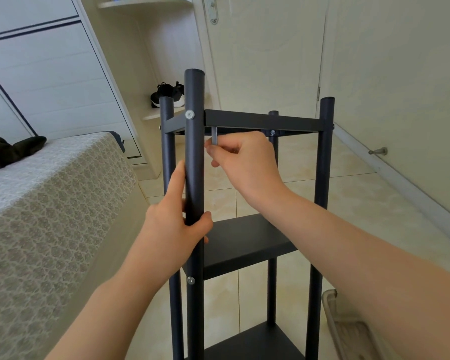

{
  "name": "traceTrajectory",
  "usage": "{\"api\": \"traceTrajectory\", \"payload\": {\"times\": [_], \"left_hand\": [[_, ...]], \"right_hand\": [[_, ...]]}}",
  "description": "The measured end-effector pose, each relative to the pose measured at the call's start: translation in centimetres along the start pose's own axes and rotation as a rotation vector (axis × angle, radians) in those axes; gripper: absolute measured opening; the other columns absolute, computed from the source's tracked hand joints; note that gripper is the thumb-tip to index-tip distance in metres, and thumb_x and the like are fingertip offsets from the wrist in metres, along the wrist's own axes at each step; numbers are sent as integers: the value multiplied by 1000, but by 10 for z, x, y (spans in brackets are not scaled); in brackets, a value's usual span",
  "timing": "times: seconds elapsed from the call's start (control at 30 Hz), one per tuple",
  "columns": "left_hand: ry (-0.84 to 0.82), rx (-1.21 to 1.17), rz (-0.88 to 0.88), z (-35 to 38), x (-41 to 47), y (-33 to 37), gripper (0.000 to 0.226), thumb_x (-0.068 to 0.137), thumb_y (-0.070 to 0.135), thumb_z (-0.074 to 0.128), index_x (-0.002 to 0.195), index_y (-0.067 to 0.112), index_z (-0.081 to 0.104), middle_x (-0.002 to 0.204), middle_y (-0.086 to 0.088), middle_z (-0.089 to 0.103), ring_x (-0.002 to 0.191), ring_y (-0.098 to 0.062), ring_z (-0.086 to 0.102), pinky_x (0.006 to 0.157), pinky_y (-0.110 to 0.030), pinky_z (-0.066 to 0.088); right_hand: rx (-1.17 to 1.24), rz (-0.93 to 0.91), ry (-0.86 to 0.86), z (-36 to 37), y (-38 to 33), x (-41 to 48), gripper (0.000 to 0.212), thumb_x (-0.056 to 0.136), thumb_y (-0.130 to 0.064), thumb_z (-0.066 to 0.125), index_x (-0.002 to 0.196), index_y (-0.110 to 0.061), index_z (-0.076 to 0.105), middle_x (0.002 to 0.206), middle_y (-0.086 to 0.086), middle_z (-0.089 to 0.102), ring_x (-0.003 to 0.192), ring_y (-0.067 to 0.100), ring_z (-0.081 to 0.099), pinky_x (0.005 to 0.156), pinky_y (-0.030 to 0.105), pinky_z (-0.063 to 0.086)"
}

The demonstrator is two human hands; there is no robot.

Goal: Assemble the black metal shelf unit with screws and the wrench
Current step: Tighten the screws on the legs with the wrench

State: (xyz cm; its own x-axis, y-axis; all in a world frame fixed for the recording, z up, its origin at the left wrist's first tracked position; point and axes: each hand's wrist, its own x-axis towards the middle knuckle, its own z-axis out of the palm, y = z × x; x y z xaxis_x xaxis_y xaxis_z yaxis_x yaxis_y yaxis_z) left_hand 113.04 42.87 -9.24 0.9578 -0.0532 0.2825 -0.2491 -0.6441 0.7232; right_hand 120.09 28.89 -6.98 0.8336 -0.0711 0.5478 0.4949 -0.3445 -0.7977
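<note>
The black metal shelf unit (247, 240) stands upright on the tiled floor in front of me, with four round posts and three shelves. My left hand (174, 219) grips the near post (194, 141) about halfway up. A silver screw (190, 114) sits in that post at the top shelf's level, and another screw (191, 280) at the middle shelf. My right hand (242, 162) pinches a small grey wrench (214, 136) just under the top shelf's front edge (260, 120), right beside the near post. The wrench's tip is hidden under the shelf.
A bed with a patterned cover (52, 203) lies close on the left. A pair of black shoes (168, 94) sits on a low wall shelf behind the unit. A closed door (265, 53) and wall stand beyond. A slipper (348, 328) lies on the floor at lower right.
</note>
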Motion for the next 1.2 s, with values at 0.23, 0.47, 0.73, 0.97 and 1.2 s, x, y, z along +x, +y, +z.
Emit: {"api": "traceTrajectory", "payload": {"times": [0.23,0.47,0.73,0.97,1.2], "left_hand": [[26,8,-15,-1,-3,0,87,92,13,64,155,44,12,85,4,70,64,-13,72,69,-28,61],[62,6,-5,1,-3,-2,85,92,12,64,154,44,17,80,4,67,61,-13,72,65,-27,61],[69,5,-3,1,1,-6,85,91,13,65,153,45,18,82,1,68,63,-18,72,69,-38,62],[51,-16,5,2,0,-6,87,92,15,65,152,51,13,85,0,69,64,-18,73,67,-35,63],[64,-24,4,1,0,-5,86,92,11,65,154,46,17,83,1,69,61,-15,73,67,-33,62]], "right_hand": [[-65,-52,21,7,5,0,28,94,-22,62,75,-6,74,63,7,68,68,22,66,73,39,54],[-48,-51,34,5,4,2,33,94,-21,62,65,-8,69,56,2,63,56,15,59,62,30,50],[-24,-4,-33,4,-3,7,46,88,-13,65,48,-7,44,42,-6,25,47,13,25,51,25,26],[-36,-89,41,13,4,6,41,93,-20,63,55,-6,59,49,6,56,53,22,54,59,36,48],[21,-110,76,28,6,7,37,92,-15,63,55,-12,61,50,4,55,51,19,51,58,35,47]]}}
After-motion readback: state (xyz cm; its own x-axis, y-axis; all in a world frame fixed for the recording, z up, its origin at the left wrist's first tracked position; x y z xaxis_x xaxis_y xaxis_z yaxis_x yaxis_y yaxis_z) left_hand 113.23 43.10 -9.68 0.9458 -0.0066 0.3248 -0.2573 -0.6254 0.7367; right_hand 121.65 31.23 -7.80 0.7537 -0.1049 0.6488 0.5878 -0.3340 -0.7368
